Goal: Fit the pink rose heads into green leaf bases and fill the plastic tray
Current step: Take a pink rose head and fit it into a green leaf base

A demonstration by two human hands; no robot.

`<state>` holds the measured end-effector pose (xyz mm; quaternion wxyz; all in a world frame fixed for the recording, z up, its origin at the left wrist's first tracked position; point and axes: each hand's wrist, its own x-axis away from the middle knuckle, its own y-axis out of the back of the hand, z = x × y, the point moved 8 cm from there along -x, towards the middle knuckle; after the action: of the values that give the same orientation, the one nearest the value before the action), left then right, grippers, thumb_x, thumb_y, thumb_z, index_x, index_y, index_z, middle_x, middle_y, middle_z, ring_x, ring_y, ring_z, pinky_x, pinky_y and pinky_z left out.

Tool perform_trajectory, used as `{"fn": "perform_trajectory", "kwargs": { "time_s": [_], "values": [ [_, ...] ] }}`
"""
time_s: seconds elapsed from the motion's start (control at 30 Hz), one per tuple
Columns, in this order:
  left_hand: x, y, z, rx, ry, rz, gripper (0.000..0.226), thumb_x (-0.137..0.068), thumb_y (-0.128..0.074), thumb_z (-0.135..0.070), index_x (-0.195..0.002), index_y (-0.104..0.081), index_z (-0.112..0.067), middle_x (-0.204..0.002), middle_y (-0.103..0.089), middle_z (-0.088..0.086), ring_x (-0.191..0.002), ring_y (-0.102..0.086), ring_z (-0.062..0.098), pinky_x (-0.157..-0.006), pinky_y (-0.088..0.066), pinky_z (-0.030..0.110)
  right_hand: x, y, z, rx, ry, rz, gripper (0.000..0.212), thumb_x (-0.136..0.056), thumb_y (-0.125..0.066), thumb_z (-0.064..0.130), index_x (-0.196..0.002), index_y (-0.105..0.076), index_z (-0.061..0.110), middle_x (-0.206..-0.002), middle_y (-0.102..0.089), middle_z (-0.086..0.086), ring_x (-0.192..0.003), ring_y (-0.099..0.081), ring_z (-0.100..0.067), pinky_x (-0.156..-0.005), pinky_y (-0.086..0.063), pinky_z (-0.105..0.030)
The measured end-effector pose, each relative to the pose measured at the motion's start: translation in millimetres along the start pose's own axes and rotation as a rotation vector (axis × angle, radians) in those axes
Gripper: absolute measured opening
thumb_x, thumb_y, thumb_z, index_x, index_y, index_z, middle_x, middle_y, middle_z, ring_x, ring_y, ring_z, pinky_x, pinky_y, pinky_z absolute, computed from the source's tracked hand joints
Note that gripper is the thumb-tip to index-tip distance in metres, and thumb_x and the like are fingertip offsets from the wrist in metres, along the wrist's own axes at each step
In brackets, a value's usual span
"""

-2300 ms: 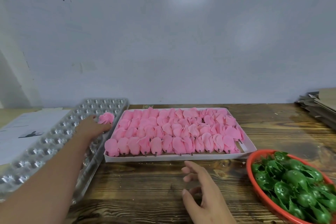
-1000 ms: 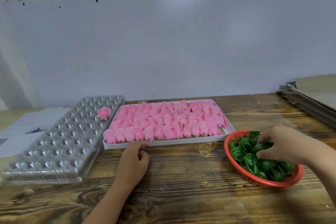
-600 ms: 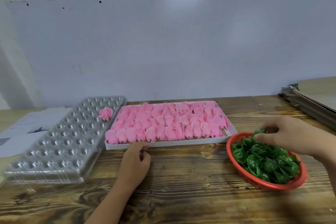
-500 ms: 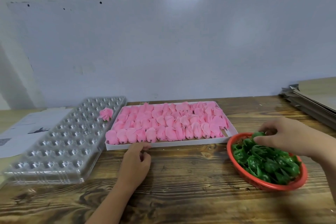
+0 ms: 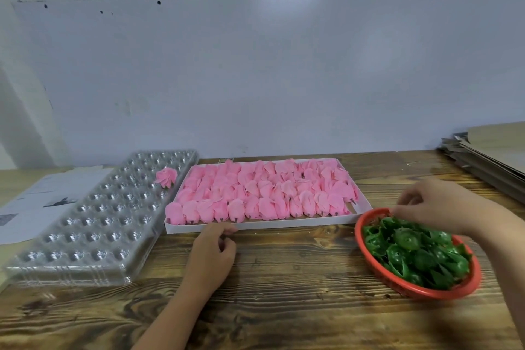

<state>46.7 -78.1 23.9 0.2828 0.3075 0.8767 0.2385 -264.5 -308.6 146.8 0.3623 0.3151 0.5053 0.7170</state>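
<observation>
At nine o'clock on the worktop the clear plastic cavity tray is seen, one finished pink rose seated at its far edge. The left hand, loosely curled and empty, touches the white box of pink rose heads. At three o'clock the right hand is poised over the green leaf bases in the red basket; any hold cannot be told
</observation>
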Motion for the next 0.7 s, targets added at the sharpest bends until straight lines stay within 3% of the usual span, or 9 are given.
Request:
{"fn": "perform_trajectory", "kwargs": {
  "time_s": [0.13, 0.23, 0.33, 0.47, 0.57, 0.7],
  "values": [
    [0, 0, -1, -0.006, 0.001, 0.002, 0.035, -0.09, -0.063, 0.002, -0.105, -0.065, -0.03, -0.098, -0.063, -0.015, -0.083, -0.06, 0.005, -0.073, -0.045, 0.015, -36, 2, 31, -0.018, 0.031, -0.095, 0.019, -0.086, -0.065, 0.035, -0.085, -0.074, 0.017, -0.085, -0.073, -0.003, -0.079, -0.067, -0.017, -0.07, -0.055, -0.034],
    [0, 1, 0, -0.012, 0.013, -0.008, 0.033, -0.09, -0.063, 0.002, -0.105, -0.067, -0.027, -0.097, -0.063, -0.015, -0.082, -0.06, 0.004, -0.072, -0.043, 0.012, -68, -18, 50, -0.057, 0.005, 0.016, 0.02, -0.089, -0.063, 0.027, -0.089, -0.067, 0.008, -0.084, -0.069, -0.005, -0.067, -0.062, -0.017, -0.054, -0.049, -0.026],
    [0, 2, 0, -0.007, 0.017, -0.022, 0.032, -0.09, -0.063, 0.003, -0.104, -0.068, -0.025, -0.097, -0.064, -0.016, -0.083, -0.059, 0.002, -0.071, -0.043, 0.008, -93, -42, 53, -0.126, -0.075, 0.095, 0.012, -0.092, -0.059, 0.016, -0.084, -0.056, 0.007, -0.082, -0.065, -0.008, -0.061, -0.058, -0.015, -0.049, -0.046, -0.022],
    [0, 3, 1, 0.01, 0.023, -0.033, 0.032, -0.09, -0.063, 0.003, -0.104, -0.069, -0.025, -0.098, -0.065, -0.014, -0.085, -0.058, -0.002, -0.072, -0.044, 0.007, -106, -69, 41, -0.17, -0.226, 0.203, 0.01, -0.093, -0.055, 0.006, -0.1, -0.059, -0.001, -0.076, -0.059, -0.008, -0.047, -0.044, -0.012, -0.04, -0.037, -0.018],
    [-1, 3, 3, 0.012, 0.037, -0.031, 0.032, -0.09, -0.062, 0.002, -0.105, -0.069, -0.024, -0.1, -0.065, -0.012, -0.086, -0.059, 0.002, -0.073, -0.044, 0.01, -113, -79, 43, -0.144, -0.25, 0.262, 0.019, -0.094, -0.054, 0.006, -0.109, -0.056, -0.004, -0.079, -0.058, -0.01, -0.047, -0.042, -0.014, -0.043, -0.037, -0.02],
    [-2, 3, 3, 0.022, 0.028, -0.045, 0.034, -0.088, -0.063, 0.004, -0.102, -0.068, -0.026, -0.098, -0.065, -0.013, -0.089, -0.057, -0.005, -0.073, -0.043, 0.006, -125, -85, 51, -0.104, -0.238, 0.293, 0.035, -0.096, -0.057, 0.017, -0.123, -0.05, -0.004, -0.091, -0.059, -0.012, -0.057, -0.045, -0.015, -0.05, -0.043, -0.022]
  ]
}}
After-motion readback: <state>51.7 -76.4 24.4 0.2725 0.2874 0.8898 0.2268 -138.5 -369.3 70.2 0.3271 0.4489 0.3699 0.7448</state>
